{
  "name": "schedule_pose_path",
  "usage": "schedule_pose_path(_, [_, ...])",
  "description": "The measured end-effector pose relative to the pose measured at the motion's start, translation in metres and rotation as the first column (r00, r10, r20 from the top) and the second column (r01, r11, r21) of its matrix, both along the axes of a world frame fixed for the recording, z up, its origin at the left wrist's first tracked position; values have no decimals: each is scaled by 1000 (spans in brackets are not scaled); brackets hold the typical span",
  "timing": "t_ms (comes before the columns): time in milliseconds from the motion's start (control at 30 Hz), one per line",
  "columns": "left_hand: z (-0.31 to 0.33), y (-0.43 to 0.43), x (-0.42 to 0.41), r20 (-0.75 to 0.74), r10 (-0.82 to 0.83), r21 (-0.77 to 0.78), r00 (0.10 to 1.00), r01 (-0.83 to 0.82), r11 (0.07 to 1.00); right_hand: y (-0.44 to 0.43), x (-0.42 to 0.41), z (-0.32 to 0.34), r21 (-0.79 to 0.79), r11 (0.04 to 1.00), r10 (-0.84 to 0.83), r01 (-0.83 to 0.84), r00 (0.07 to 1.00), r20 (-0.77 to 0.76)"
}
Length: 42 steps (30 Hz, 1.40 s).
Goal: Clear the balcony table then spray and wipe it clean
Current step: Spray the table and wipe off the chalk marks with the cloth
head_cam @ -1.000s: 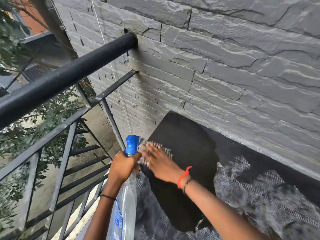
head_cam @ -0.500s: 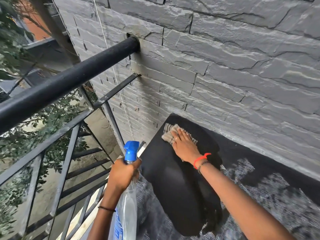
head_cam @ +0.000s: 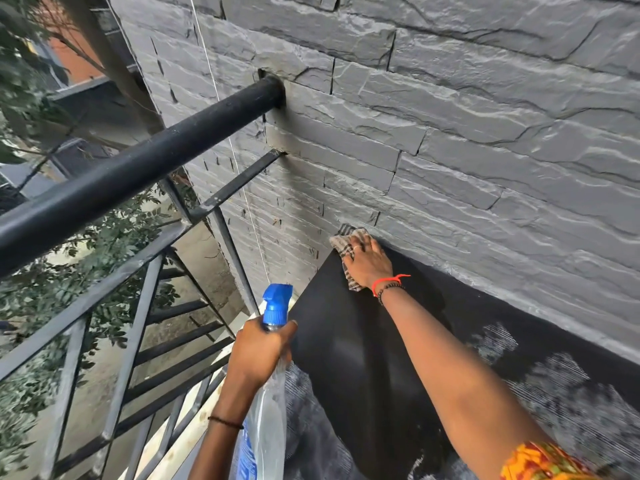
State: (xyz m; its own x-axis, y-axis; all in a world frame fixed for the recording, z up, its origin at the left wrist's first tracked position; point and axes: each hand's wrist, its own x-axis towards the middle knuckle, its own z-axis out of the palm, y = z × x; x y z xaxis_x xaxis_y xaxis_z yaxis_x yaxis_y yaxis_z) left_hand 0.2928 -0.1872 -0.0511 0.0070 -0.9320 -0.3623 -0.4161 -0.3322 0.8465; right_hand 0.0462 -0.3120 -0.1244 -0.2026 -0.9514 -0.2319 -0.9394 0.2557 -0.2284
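The black balcony table [head_cam: 349, 358] runs along the grey stone wall; its left part looks wet and dark, its right part is streaked with grey dust. My right hand [head_cam: 367, 263] presses a checked cloth [head_cam: 346, 244] flat on the table's far left corner, right against the wall. My left hand [head_cam: 258, 351] grips the neck of a clear spray bottle [head_cam: 265, 424] with a blue trigger head [head_cam: 276, 304], held upright at the table's left edge.
A grey stone wall [head_cam: 467, 140] rises directly behind the table. A thick black handrail [head_cam: 145, 168] and slanted metal railing bars [head_cam: 131, 327] close off the left side, with trees and ground far below. A thin white cord [head_cam: 235, 168] hangs down the wall.
My right hand has slid the cloth from the table's left edge near the bottle away to the far corner against the wall. The left hand and bottle stayed roughly in place.
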Motion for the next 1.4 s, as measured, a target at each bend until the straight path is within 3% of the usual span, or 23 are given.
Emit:
schedule_pose_path(433, [14, 33, 0, -26, -11, -10, 1000, 10, 1000, 171, -133, -24, -70, 936, -352, 346, 930, -103])
schedule_pose_path(567, [16, 49, 6, -47, 2, -4, 999, -2, 1000, 178, -119, -12, -60, 916, -401, 398, 913, -78])
schedule_pose_path(667, [18, 57, 12, -19, -6, -28, 1000, 6, 1000, 150, -89, -14, -78, 972, -228, 222, 970, -83])
schedule_pose_path(800, [18, 68, 16, -43, 11, -27, 999, -12, 1000, 116, -33, -62, 19, 1000, 19, -18, 997, -74])
schedule_pose_path(933, [17, 76, 18, -38, 11, -21, 999, -12, 1000, 182, 61, -24, -87, 977, 197, -194, 980, 26])
schedule_pose_path(1000, [18, 78, 18, -19, 6, -29, 1000, -7, 1000, 229, 72, -19, -185, 950, 261, -252, 965, 20])
schedule_pose_path(1100, [19, 81, 18, -31, 13, -30, 999, -14, 999, 279, 48, -23, -164, 932, 335, -322, 941, 55])
schedule_pose_path(1267, [16, 94, 25, -29, 30, -26, 999, -31, 999, 251, -17, -31, -107, 972, 207, -207, 978, -10])
schedule_pose_path(1400, [14, 105, 37, -23, 49, 7, 999, -48, 999, 173, 7, -31, -36, 989, 141, -141, 990, -23])
